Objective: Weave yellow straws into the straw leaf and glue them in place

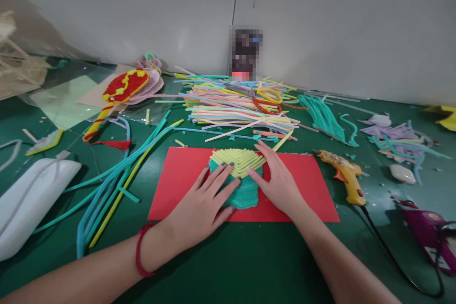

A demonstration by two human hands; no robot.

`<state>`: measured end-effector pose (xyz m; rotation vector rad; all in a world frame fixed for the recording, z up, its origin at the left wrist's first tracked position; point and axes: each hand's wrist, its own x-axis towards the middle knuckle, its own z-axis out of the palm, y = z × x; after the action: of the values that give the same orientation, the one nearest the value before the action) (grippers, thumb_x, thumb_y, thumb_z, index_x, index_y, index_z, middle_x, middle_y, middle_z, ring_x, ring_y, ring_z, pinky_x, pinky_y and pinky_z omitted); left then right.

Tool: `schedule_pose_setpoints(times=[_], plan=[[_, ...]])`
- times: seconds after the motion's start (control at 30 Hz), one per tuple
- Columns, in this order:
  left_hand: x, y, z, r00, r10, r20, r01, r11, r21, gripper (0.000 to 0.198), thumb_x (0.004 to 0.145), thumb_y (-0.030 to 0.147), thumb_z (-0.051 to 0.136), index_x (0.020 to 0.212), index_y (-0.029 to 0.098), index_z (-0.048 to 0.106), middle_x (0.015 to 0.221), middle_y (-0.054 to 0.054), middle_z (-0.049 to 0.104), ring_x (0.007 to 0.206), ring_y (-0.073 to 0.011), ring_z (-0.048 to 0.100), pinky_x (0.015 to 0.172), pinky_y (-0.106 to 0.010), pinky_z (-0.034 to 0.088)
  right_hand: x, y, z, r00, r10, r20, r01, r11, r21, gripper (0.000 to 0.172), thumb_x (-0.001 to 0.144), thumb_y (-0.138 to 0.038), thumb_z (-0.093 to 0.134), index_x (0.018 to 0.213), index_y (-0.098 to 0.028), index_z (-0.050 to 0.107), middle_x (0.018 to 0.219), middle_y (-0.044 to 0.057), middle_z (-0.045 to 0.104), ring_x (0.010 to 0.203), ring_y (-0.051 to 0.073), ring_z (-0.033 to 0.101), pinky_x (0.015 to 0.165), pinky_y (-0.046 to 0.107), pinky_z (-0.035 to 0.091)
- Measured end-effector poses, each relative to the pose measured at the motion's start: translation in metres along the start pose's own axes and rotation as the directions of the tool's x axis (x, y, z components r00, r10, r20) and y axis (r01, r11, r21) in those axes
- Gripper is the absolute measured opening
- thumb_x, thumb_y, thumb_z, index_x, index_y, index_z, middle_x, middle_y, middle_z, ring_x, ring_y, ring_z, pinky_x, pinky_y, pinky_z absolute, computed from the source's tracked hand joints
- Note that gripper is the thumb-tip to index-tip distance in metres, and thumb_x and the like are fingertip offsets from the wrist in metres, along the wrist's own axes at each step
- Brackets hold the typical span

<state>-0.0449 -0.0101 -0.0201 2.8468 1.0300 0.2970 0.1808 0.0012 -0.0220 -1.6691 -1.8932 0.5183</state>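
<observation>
A shield-shaped piece made of pipe cleaners lies on a red sheet (pixel 306 185). Its lower part is teal (pixel 244 194), and yellow pipe cleaners (pixel 237 157) form a V pattern across its top. My left hand (pixel 203 199) rests on the left side of this piece, fingers spread and flat, a red cord bracelet round the wrist. At the right edge, my right hand (pixel 280 183) touches the piece with thumb and index finger apart. One yellow pipe cleaner (pixel 284 140) sticks out past that edge, running partly beneath my right fingers.
A pile of coloured pipe cleaners (pixel 228 102) with orange-handled scissors (pixel 267 106) lies behind the sheet. On the right are a yellow glue gun (pixel 344 173) with its cord and a purple object (pixel 427 232). Leftward sit loose pipe cleaners (pixel 107 199), a red fan-shaped craft (pixel 124 86) and a white device (pixel 39 199).
</observation>
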Motion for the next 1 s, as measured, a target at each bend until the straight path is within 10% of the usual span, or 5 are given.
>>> schedule_pose_setpoints(times=[1.0], plan=[[0.0004,-0.0006,-0.0003,1.000,0.019,-0.003,-0.019,0.999,0.033,0.049,0.097,0.037,0.042,0.143,0.019,0.038,0.154,-0.012,0.031,0.141,-0.0284,0.029,0.109,-0.049,0.034,0.0012,0.0087,0.0006,0.997,0.058,-0.058,-0.056,0.998,0.038,0.042,0.095,-0.032,0.037,0.136,-0.023,0.045,0.140,0.010,0.051,0.130,0.024,0.047,0.105,0.047,0.042]])
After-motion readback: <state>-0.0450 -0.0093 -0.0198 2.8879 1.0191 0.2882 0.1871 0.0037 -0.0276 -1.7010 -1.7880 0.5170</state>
